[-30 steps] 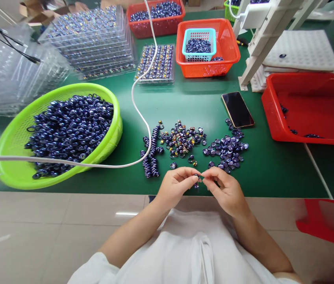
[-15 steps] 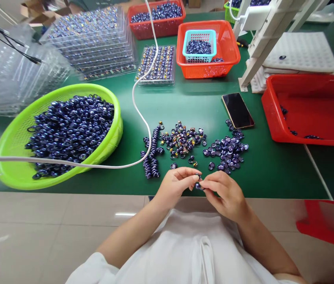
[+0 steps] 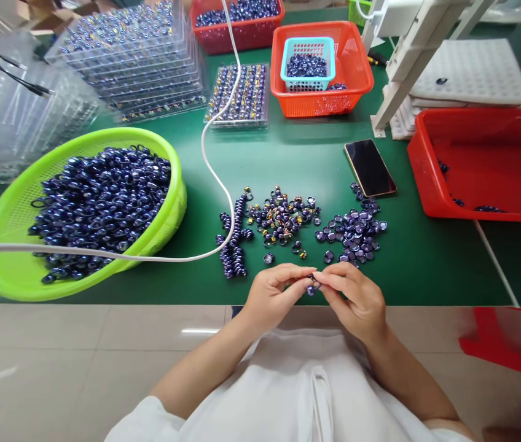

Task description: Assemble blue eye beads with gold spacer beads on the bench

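My left hand (image 3: 271, 299) and my right hand (image 3: 357, 301) meet at the table's front edge, fingertips pinched together. Between them is a small shiny dark blue ring-like piece (image 3: 311, 290), partly hidden by the fingers; both hands grip it. Just beyond the fingers lies a pile of dark blue caps (image 3: 359, 232). To its left are mixed dark and gold pieces (image 3: 283, 216) in a loose heap. Further left, dark blue rings (image 3: 238, 248) are lined up in close rows. One loose cap (image 3: 268, 258) rests near my left fingers.
A green basket (image 3: 178, 184) full of dark blue rings stands at left, crossed by a white cable (image 3: 209, 166). Clear trays (image 3: 182, 80) are stacked behind. A phone (image 3: 370, 167), a red bin (image 3: 426, 184) and an orange basket (image 3: 301, 107) stand on the table (image 3: 283, 150).
My right fingertips have come closer to the left ones over the piece, and the piece has turned slightly. The whole view has shifted a little.
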Demonstrator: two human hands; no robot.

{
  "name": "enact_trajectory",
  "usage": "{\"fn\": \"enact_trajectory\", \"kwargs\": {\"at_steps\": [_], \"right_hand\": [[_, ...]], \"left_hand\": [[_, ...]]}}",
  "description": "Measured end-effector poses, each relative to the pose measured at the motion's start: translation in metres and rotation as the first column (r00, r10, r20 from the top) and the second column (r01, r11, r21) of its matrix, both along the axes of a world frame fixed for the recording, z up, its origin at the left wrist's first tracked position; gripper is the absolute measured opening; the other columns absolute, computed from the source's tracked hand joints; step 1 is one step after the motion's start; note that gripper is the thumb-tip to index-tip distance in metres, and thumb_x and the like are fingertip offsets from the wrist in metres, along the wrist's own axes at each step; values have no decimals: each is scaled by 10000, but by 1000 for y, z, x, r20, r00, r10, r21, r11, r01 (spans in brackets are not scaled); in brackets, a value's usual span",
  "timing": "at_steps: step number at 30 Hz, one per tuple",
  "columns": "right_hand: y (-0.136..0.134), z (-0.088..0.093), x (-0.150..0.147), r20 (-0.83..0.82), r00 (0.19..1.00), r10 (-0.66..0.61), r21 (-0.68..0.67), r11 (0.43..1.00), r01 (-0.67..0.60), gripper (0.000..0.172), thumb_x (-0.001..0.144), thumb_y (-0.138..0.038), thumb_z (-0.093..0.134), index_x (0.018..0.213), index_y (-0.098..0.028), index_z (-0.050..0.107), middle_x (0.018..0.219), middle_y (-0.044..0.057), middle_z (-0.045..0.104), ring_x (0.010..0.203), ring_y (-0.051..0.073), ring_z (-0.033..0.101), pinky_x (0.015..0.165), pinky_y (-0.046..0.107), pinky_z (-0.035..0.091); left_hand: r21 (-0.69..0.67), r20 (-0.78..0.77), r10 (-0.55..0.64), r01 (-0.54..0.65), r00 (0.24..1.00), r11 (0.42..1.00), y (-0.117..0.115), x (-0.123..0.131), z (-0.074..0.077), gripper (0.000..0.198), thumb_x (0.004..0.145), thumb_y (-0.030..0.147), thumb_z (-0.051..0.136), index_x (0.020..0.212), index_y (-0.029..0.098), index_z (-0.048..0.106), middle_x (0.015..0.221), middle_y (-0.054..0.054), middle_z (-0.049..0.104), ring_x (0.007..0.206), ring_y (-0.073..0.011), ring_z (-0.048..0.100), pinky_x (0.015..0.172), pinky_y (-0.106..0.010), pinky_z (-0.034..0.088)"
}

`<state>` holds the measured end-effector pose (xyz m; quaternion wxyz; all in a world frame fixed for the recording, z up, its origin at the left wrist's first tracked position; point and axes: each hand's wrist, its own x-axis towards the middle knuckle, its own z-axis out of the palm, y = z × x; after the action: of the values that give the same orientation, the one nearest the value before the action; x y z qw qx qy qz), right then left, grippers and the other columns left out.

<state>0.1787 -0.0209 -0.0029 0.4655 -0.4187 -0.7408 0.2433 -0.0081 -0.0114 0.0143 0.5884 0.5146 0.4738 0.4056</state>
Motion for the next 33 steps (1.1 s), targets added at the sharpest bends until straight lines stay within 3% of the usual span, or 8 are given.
{"fn": "enact_trajectory", "kwargs": {"at_steps": [15,22,27,33], "right_hand": [[1,0,-5,-8,998,-57,-24,998,57,360,891,-84,626,1166,-306,692,924,43,709,834,180,687,708,313,580],[3,0,-8,-25,997,-70,-74,995,68,281,893,-72,618,1085,-262,695,922,44,710,834,173,674,747,310,560],[3,2,-9,-17,997,-82,-186,979,77,143,906,-121,601,971,-228,670,834,22,674,713,147,622,666,281,530],[3,7,-11,-51,996,-72,-226,972,59,142,892,-102,581,923,-217,659,788,-1,650,668,125,592,616,248,491]], "left_hand": [[125,-85,-7,18,996,992,2,-2,-6,185,871,213,681,1014,183,794,871,-86,756,787,-185,691,727,-282,542],[305,-106,15,18,994,952,2,1,-9,233,881,131,645,1067,180,777,848,-91,747,764,-174,669,703,-282,531],[381,-127,46,6,991,924,2,1,-12,244,876,110,650,1080,175,767,824,-85,739,736,-164,653,670,-272,522],[420,-138,51,12,989,907,0,2,-14,254,872,91,647,1083,180,759,808,-74,740,716,-154,651,659,-266,526]]}}
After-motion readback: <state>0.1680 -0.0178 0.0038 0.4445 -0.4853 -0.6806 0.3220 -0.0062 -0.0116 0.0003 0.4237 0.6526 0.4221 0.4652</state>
